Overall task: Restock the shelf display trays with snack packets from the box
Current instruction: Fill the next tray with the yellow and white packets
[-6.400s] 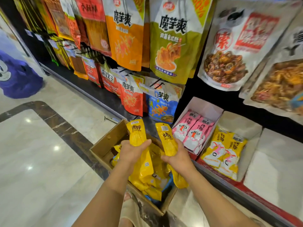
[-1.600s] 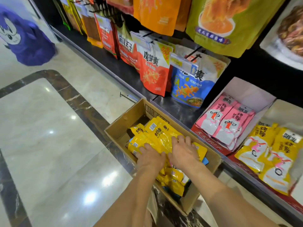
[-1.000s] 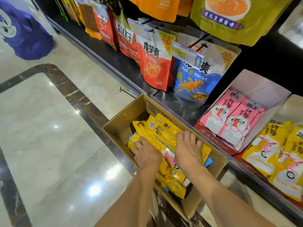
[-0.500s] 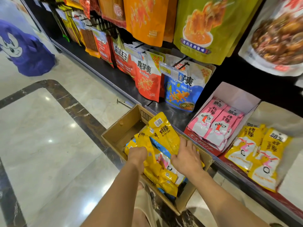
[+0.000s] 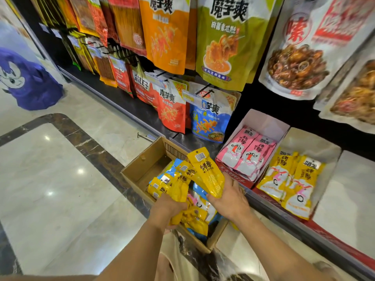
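Hands both grip yellow packets above the box (image 5: 142, 169): left hand (image 5: 166, 209) several, right hand (image 5: 229, 199) one.

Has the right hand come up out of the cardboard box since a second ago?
Yes. The right hand has lifted from flat on the pile to above the cardboard box rim, holding a yellow packet.

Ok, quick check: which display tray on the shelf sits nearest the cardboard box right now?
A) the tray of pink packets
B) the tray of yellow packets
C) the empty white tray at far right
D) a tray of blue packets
A: the tray of pink packets stands right beside the cardboard box, with the tray of yellow packets next along to its right, farther from the box.
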{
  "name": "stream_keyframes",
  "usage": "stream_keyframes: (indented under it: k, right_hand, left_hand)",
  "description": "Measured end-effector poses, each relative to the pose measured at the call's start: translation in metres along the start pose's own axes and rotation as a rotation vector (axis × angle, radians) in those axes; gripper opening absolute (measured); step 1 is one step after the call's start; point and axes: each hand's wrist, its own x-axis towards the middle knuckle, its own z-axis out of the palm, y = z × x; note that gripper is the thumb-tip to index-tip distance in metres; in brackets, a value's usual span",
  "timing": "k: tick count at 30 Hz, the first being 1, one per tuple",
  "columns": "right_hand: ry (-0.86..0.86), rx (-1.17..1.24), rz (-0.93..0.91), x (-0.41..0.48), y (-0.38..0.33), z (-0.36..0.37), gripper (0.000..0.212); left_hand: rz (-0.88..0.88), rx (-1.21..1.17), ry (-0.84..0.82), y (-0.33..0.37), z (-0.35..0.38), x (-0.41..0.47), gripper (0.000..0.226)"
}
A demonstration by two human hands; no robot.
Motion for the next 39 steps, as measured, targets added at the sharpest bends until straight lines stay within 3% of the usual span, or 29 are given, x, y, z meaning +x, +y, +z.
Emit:
stream_keyframes:
  k: [3,5,7,9,11,13,17,22,25,29,39]
  right_hand:
    - [0.002,0.035,0.004,-0.007,0.005,-0.005,0.095]
    - [-0.021,0.076,0.028,-0.011,0.008,-0.009,0.089]
    - [-0.043,0.139,0.046,-0.012,0.011,-0.016,0.081]
    - [-0.037,0.234,0.046,-0.014,0.012,-0.024,0.068]
    - [0.006,0.348,0.038,-0.015,0.013,-0.032,0.038]
    - [0.055,0.505,0.039,-0.015,0.013,-0.042,0.016]
    - [0.054,0.938,0.112,-0.018,0.014,-0.064,0.014]
    - [0.114,1.149,0.172,-0.025,0.025,-0.091,0.014]
    - [0.137,1.290,0.210,-0.029,0.033,-0.099,0.017]
    - [0.189,1.356,0.193,-0.033,0.050,-0.108,0.026]
    - [0.334,1.351,0.193,-0.049,0.123,-0.126,0.022]
  left_hand:
    - [0.072,0.452,0.094,-0.002,0.003,0.004,0.097]
    - [0.093,0.551,0.164,0.004,0.001,-0.008,0.095]
    - [0.162,0.532,0.178,0.009,0.001,-0.012,0.076]
    - [0.174,0.496,0.137,0.017,0.004,-0.017,0.073]
    - [0.195,0.434,0.095,0.026,0.006,-0.024,0.075]
    - [0.233,0.216,0.037,0.035,0.005,-0.029,0.057]
    - [0.200,-0.170,-0.129,0.052,-0.004,-0.042,0.049]
    - [0.287,-0.340,-0.362,0.067,-0.010,-0.066,0.026]
    - [0.315,-0.405,-0.459,0.072,-0.003,-0.071,0.032]
    - [0.385,-0.470,-0.549,0.080,0.017,-0.072,0.033]
    - [0.505,-0.519,-0.529,0.103,0.100,-0.064,0.021]
